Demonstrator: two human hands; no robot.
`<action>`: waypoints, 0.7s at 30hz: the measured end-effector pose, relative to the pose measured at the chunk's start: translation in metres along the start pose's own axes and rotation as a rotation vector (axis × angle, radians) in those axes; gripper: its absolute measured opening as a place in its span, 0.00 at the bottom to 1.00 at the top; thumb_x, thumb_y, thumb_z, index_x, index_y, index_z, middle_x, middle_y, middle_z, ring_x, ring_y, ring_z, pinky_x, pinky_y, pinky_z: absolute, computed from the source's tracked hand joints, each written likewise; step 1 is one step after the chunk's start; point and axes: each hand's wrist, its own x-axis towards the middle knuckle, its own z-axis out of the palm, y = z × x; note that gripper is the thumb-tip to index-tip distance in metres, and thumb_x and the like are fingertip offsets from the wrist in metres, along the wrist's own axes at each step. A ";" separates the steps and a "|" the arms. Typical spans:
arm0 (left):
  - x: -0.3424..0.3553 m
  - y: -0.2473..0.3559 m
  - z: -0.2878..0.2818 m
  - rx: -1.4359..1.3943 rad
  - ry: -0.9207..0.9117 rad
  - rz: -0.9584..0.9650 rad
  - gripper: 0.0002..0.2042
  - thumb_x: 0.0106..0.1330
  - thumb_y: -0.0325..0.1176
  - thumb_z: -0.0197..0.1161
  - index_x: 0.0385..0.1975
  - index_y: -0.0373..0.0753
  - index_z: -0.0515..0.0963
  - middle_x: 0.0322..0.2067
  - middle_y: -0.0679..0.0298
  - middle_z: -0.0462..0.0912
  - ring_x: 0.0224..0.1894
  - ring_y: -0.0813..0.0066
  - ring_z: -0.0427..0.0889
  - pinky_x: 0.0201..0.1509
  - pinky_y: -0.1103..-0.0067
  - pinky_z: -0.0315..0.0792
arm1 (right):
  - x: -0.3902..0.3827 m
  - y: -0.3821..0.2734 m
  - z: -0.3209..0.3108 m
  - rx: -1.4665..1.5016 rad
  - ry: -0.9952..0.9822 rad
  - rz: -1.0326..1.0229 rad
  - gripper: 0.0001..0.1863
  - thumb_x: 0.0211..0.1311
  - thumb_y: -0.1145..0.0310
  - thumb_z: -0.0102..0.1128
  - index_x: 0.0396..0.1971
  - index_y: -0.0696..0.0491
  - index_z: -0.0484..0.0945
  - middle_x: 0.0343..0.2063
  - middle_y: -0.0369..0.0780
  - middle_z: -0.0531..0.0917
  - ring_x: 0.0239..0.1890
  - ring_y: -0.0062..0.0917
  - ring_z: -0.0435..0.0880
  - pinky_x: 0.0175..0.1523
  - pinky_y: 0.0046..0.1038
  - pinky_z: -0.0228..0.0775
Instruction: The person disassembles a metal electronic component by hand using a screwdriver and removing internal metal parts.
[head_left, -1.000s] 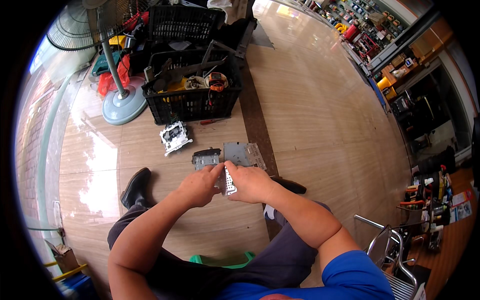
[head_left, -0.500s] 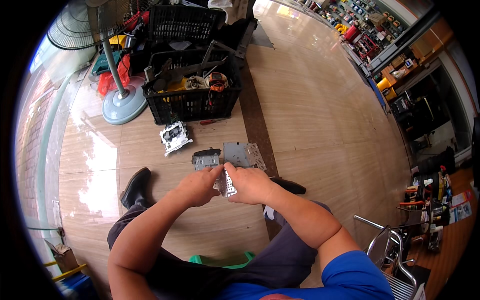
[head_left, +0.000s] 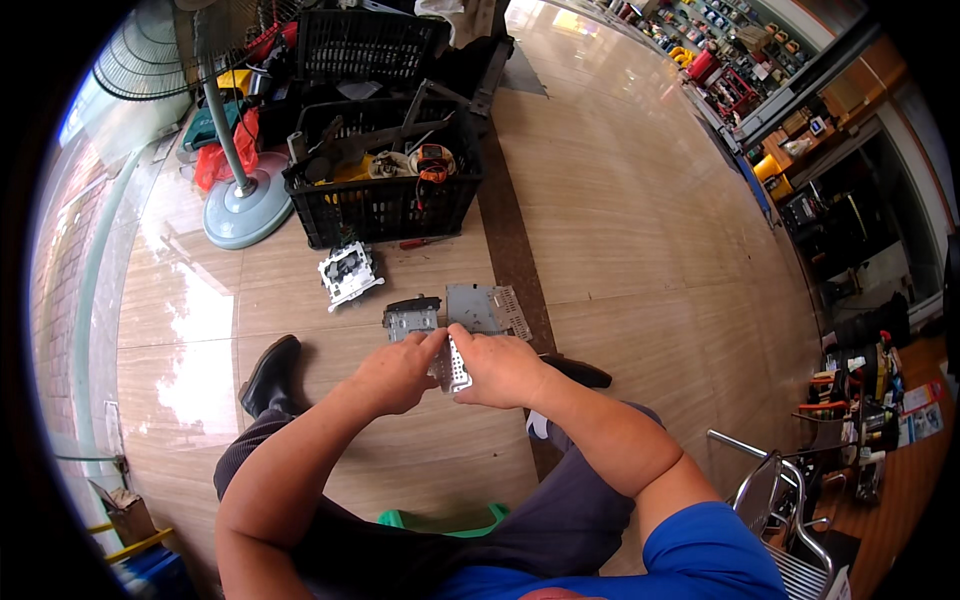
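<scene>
Between my two hands is a silvery sheet-metal piece [head_left: 459, 372] with rows of holes, possibly a casing panel. My left hand [head_left: 398, 374] is closed on its left side, the thumb and fingertips reaching its top. My right hand [head_left: 497, 370] grips the other side and covers much of it. Just beyond my left hand lies a grey metal unit [head_left: 411, 318] with a black front edge. Behind my right hand are a flat grey metal plate [head_left: 472, 305] and a perforated metal strip [head_left: 512, 313]. Farther left on the floor sits a white metal frame with dark parts [head_left: 349, 276].
A black plastic crate [head_left: 395, 210] of tools stands ahead, with a red-handled screwdriver [head_left: 425, 242] before it. The round base of a standing fan [head_left: 246, 222] is at its left. A green stool [head_left: 445, 523] shows beneath me, a metal chair [head_left: 790, 500] at right.
</scene>
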 end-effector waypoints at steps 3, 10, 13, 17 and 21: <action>0.002 -0.010 0.007 -0.059 0.003 -0.019 0.35 0.63 0.33 0.69 0.69 0.39 0.61 0.54 0.45 0.78 0.54 0.43 0.79 0.56 0.59 0.75 | 0.000 -0.002 0.001 -0.017 0.011 -0.026 0.44 0.50 0.56 0.78 0.59 0.60 0.61 0.43 0.52 0.85 0.48 0.46 0.86 0.53 0.41 0.78; 0.001 -0.004 0.000 -0.063 -0.016 -0.025 0.36 0.61 0.32 0.70 0.69 0.40 0.61 0.54 0.45 0.79 0.54 0.43 0.79 0.56 0.59 0.75 | 0.000 0.000 0.002 -0.025 0.013 -0.022 0.44 0.50 0.56 0.78 0.59 0.60 0.61 0.43 0.53 0.85 0.48 0.47 0.86 0.52 0.41 0.78; 0.000 -0.001 -0.002 -0.060 -0.026 -0.020 0.38 0.60 0.33 0.72 0.69 0.39 0.61 0.54 0.45 0.79 0.54 0.43 0.79 0.56 0.59 0.76 | 0.000 0.000 0.003 -0.026 0.018 -0.025 0.44 0.50 0.56 0.78 0.59 0.60 0.61 0.43 0.53 0.85 0.48 0.47 0.86 0.52 0.42 0.78; 0.000 -0.002 -0.001 -0.049 -0.022 -0.022 0.39 0.59 0.35 0.72 0.70 0.39 0.61 0.54 0.45 0.79 0.54 0.43 0.80 0.56 0.59 0.75 | 0.000 0.000 0.004 -0.024 0.024 -0.026 0.44 0.50 0.56 0.78 0.59 0.60 0.61 0.42 0.53 0.85 0.47 0.47 0.86 0.52 0.42 0.78; 0.001 -0.001 -0.001 -0.035 -0.027 -0.026 0.38 0.60 0.36 0.72 0.70 0.39 0.60 0.53 0.45 0.79 0.53 0.43 0.80 0.56 0.59 0.76 | 0.000 0.000 0.004 -0.016 0.020 -0.022 0.44 0.50 0.56 0.78 0.59 0.60 0.61 0.42 0.53 0.85 0.47 0.47 0.86 0.52 0.42 0.78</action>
